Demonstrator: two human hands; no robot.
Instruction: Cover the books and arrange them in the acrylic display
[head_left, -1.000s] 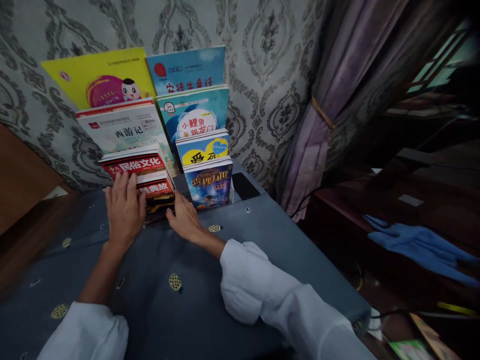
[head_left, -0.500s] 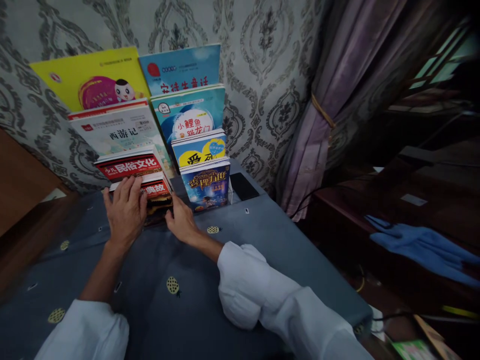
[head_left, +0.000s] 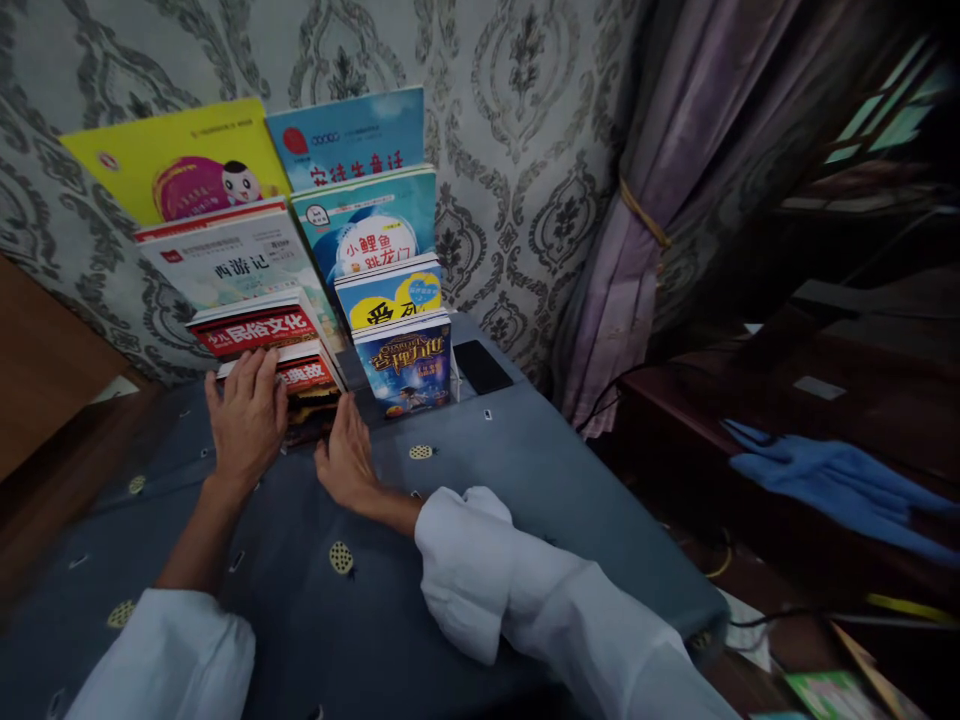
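Observation:
My left hand [head_left: 246,415] grips the upper left part of the front red book [head_left: 309,385], its fingers reaching over the top edge and hiding part of the cover. Along the book's lower right edge lies my right hand [head_left: 349,455], fingers against the side and thumb in front near the bottom. The book stands upright, leaning slightly back. Close behind it is another red-covered book [head_left: 262,330], and behind that a pale book [head_left: 240,255]. To the right of my right hand stands a dark blue book [head_left: 409,365] in a second row.
A yellow book [head_left: 172,150] and blue books [head_left: 375,220] rise at the back against the patterned wall [head_left: 525,110]. A dark flat object [head_left: 484,367] lies beside the right row. The blue-grey tablecloth [head_left: 420,580] has pineapple prints. A purple curtain [head_left: 622,290] and blue cloth [head_left: 832,485] are at right.
The view has shifted slightly. My right hand has slid a little left and down along the red book's edge, its fingers drawn closer together. My left hand stays on the book.

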